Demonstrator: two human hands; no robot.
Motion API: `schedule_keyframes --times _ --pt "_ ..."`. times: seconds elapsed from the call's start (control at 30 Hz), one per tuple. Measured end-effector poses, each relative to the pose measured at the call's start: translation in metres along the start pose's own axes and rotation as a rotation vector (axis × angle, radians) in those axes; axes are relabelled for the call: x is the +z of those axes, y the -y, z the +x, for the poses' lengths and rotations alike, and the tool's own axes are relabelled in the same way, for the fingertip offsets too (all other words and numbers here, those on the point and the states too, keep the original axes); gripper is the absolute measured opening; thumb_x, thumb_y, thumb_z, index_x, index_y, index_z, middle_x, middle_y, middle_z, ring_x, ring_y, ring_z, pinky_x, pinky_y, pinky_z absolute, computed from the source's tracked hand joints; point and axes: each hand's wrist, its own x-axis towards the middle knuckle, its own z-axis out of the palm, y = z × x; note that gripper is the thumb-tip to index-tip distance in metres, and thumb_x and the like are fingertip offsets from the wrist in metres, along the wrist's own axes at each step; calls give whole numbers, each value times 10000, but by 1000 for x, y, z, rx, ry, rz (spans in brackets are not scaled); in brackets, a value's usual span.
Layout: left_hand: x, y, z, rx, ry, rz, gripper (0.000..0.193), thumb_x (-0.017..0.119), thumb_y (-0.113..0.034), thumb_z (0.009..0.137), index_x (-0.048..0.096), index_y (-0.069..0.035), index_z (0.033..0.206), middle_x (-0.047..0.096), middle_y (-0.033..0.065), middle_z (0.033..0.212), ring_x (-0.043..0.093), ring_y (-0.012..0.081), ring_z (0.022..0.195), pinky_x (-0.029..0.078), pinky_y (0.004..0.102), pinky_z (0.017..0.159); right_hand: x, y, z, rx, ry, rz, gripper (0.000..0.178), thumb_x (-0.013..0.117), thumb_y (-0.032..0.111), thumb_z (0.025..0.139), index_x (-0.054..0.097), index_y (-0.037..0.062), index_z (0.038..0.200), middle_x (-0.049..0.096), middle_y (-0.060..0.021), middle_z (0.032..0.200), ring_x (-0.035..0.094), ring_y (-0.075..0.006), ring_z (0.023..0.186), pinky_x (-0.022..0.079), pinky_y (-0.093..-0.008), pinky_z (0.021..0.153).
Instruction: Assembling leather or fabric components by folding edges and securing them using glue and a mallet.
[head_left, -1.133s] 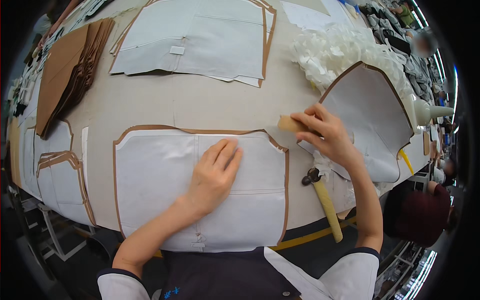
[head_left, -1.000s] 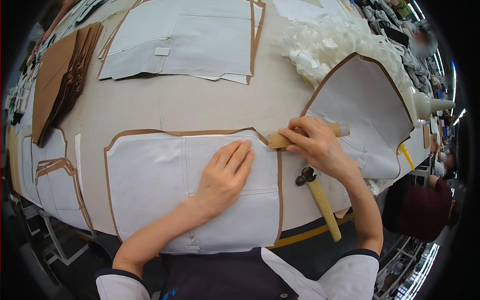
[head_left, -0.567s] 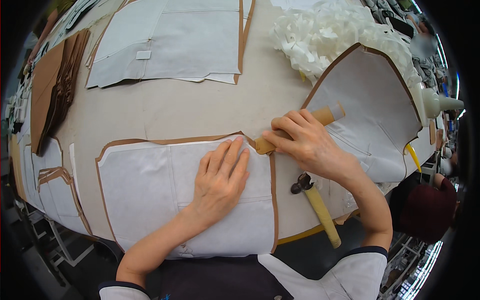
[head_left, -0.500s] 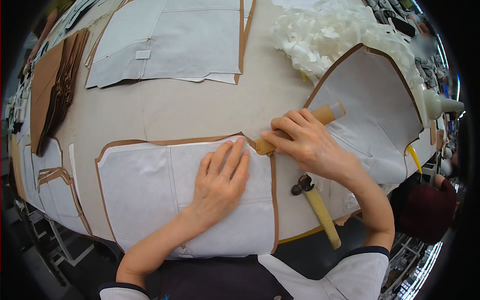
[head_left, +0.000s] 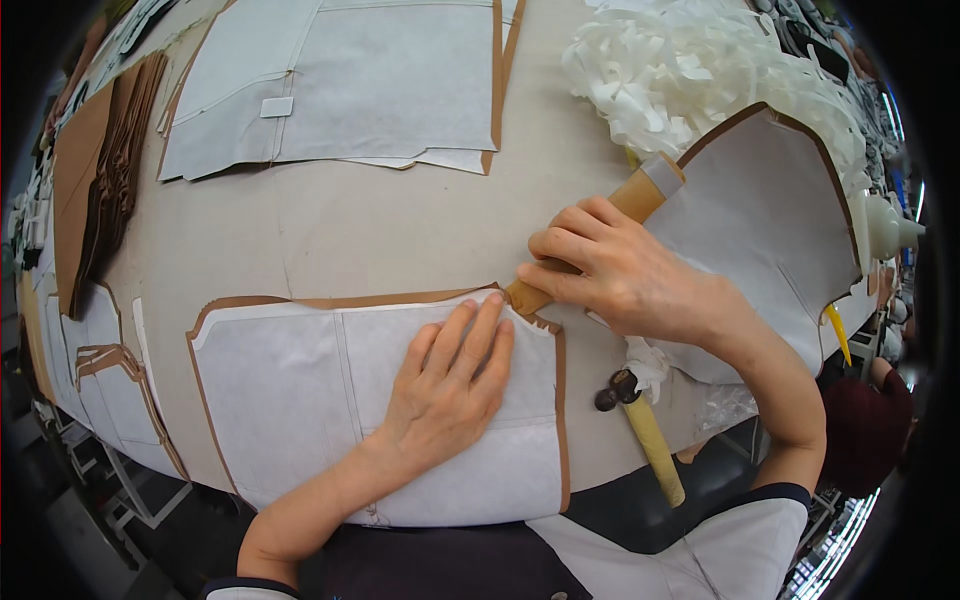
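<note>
A white-faced panel (head_left: pixel 270 400) with brown edging lies along the near side of the table. My left hand (head_left: pixel 445 375) rests flat on its right half, fingers stretched toward the far right corner. At that corner my right hand (head_left: pixel 620 265) is closed round a thick tan stick-like tool (head_left: pixel 632 197) with a grey band at its far end. The tool's near end touches the brown edging; its exact tip is hard to make out. A hammer (head_left: pixel 648 440) with a yellowish wrapped handle lies right of the panel. Under my right forearm, another brown-edged panel (head_left: pixel 780 200) extends to the right.
Stacked white panels (head_left: pixel 400 80) lie at the far side. Brown folded pieces (head_left: pixel 85 180) and smaller panels (head_left: pixel 115 400) are at the left. A heap of white strips (head_left: pixel 690 75), a pale bottle (head_left: pixel 888 230) and a yellow pointed thing (head_left: pixel 838 333) stand at the right.
The tool in my right hand has swung to a steeper slant, its banded end farther from me. My left hand stays flat on the panel. The view has shifted slightly.
</note>
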Motion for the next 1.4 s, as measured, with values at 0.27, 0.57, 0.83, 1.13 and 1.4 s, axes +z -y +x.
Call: schedule_keyframes --times 0.27,0.57,0.83,1.13,1.4 --pt "1 1 1 -7 28 2 548 719 -187 858 627 -11 1368 534 212 1540 500 348 1397 389 464 1078 -7 -16 15 -88 97 32 370 743 3 705 712 12 1074 592 -67 1060 578 -250 1046 469 -394 936" --pt "0 -3 1 -81 -29 -7 498 744 -207 836 708 -63 1312 535 236 1496 517 362 1367 415 463 1040 -16 -26 38 -214 215 -43 176 801 60 719 769 40 891 599 -16 956 562 -194 1022 468 -342 962" --pt "-5 -4 1 -112 -49 37 429 713 -243 874 729 -50 1257 629 178 1413 593 294 1299 461 448 1053 -7 -32 62 -310 157 -9 87 786 93 784 794 74 868 625 3 935 571 -173 1022 464 -312 950" --pt "-5 -1 -4 -108 -88 19 511 763 -252 819 722 28 1244 658 189 1332 628 331 1233 503 460 993 -2 -33 83 -367 175 -5 69 752 125 825 788 73 851 611 6 902 571 -167 1018 459 -311 935" --pt "-6 -2 -9 -90 -96 21 473 745 -262 859 724 47 1216 677 199 1328 657 347 1219 544 456 996 9 -30 106 -403 200 97 147 718 90 811 713 2 928 571 -56 929 559 -243 999 472 -386 959"
